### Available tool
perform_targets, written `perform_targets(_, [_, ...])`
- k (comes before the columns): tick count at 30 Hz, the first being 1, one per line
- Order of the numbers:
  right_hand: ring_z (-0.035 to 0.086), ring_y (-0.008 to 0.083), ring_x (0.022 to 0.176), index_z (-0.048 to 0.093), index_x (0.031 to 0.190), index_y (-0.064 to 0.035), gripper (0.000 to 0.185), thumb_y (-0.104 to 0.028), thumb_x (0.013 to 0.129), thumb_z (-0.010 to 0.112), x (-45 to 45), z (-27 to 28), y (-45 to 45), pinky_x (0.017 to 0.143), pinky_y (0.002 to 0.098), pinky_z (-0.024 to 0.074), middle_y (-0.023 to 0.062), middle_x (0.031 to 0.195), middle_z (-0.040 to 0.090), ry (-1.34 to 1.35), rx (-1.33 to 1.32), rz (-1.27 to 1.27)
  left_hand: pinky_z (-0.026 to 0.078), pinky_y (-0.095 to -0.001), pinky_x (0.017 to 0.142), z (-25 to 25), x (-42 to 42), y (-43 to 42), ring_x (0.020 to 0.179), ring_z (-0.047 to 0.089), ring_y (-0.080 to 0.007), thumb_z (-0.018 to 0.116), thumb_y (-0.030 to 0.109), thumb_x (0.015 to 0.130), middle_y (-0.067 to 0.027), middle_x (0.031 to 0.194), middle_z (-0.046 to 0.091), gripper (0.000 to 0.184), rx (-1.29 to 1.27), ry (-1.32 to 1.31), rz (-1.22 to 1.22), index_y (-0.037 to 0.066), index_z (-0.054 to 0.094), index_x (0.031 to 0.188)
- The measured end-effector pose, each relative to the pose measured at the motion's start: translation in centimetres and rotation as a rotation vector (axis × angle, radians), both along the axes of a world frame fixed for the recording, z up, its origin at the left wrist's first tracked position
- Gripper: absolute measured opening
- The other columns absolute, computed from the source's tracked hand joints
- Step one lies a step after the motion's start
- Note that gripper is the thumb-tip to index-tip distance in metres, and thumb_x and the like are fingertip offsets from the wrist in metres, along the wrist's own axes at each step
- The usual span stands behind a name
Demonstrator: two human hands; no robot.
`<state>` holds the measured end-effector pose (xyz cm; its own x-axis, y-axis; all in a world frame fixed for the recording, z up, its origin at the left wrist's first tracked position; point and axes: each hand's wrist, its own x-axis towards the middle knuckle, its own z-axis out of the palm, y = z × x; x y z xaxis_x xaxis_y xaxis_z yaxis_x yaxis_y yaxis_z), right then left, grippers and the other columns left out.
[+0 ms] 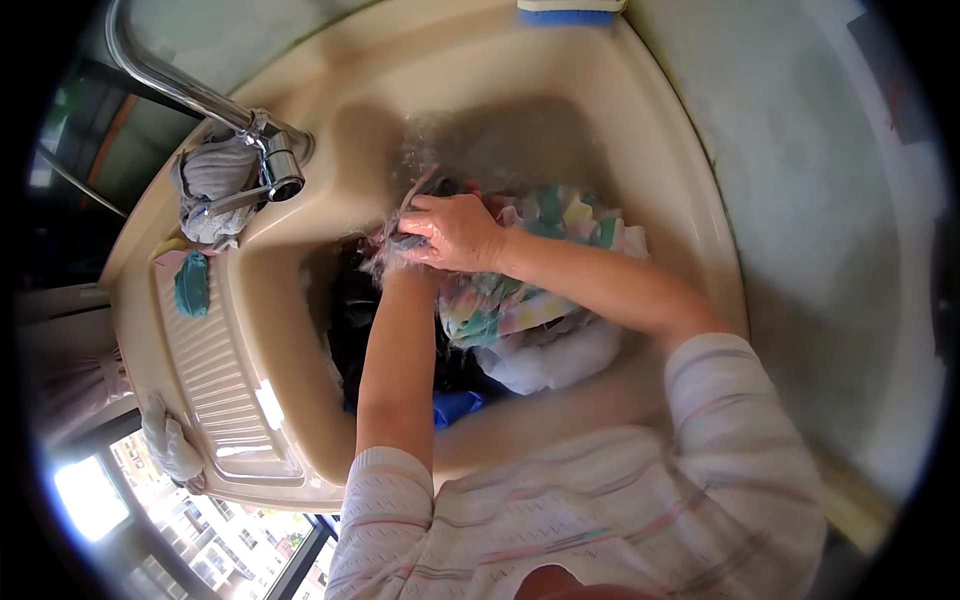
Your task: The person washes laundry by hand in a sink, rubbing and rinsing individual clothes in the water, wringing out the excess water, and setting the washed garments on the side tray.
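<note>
My right hand (455,232) is closed on a wet, dark grey and pinkish cloth (412,241), its fingers curled over the folds. Water splashes around the cloth. My left forearm (397,350) reaches up to the same place, but the left hand's fingers are hidden behind the right hand and the cloth. Below and right of my hands lies a wet multicoloured garment (492,308) in green, pink and yellow. White fabric (550,357) bulges beneath it in the water. A black garment (352,325) lies left of my left forearm, and a blue piece of fabric (457,408) shows to its right.
The beige sink (690,210) holds cloudy water. A chrome faucet (281,170) stands at the upper left, beside a grey cloth (215,180). A teal cloth (191,285) lies on the ribbed washboard (225,385). A blue-bristled brush (570,12) rests on the far rim.
</note>
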<state>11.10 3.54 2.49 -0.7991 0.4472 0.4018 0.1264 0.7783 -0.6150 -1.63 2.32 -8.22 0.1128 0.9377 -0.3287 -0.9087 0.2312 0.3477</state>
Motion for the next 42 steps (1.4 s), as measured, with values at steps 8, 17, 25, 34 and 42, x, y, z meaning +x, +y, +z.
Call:
perform_targets(8, [0.050,0.0301,0.106,0.050,0.115,-0.0154,0.044,-0.026,0.074,0.062,7.1,-2.5,14.2,0.079,0.0414,0.0451,0.0123,0.117,0.050,-0.442,-0.064,-0.733,0.047,-0.0364,0.046,9.6,0.0,0.2,0.055,0.060,-0.0248,0.061,0.028,0.079,-0.0149,0.091,0.060,0.040,-0.360,1.156,0.080,0.002,0.051,0.108])
perform_targets(17, [0.047,0.0306,0.112,0.044,0.124,-0.0107,0.070,-0.030,0.062,0.071,8.0,1.7,13.1,0.087,0.0443,0.0402,0.0122,0.125,0.048,-1.031,-0.097,-0.297,0.047,-0.0370,0.073,10.7,0.0,1.6,0.080,0.061,-0.0297,0.070,0.023,0.062,-0.0159,0.082,0.064,0.034,-0.025,1.890,-0.116,0.006,0.065,0.090])
perform_targets(25, [0.056,0.0135,0.083,0.051,0.108,-0.0028,0.038,-0.015,0.074,0.064,5.6,16.5,12.6,0.073,0.0267,0.0457,0.0058,0.091,0.060,0.125,-0.724,0.031,0.039,-0.0194,0.052,28.0,1.2,4.1,0.055,0.048,-0.0067,0.070,0.014,0.073,0.0008,0.066,0.055,0.025,0.445,1.443,0.072,0.000,0.061,0.092])
perform_targets(34, [0.060,0.0265,0.084,0.059,0.099,-0.0055,0.034,-0.017,0.067,0.063,7.0,0.9,16.7,0.077,0.0331,0.0462,0.0141,0.091,0.063,-0.142,-0.226,-0.275,0.047,-0.0340,0.076,14.6,2.1,2.7,0.085,0.060,-0.0268,0.070,0.023,0.066,-0.0136,0.093,0.062,0.050,0.142,2.118,0.122,0.009,0.055,0.112])
perform_targets(42, [0.060,0.0324,0.089,0.062,0.094,-0.0029,0.033,-0.022,0.068,0.063,6.5,-8.0,13.3,0.078,0.0403,0.0464,0.0161,0.098,0.063,-1.024,-0.050,-0.357,0.045,-0.0397,0.072,4.0,7.5,-3.9,0.080,0.056,-0.0322,0.054,0.029,0.076,-0.0133,0.084,0.060,0.026,0.223,1.984,-0.283,0.004,0.061,0.076])
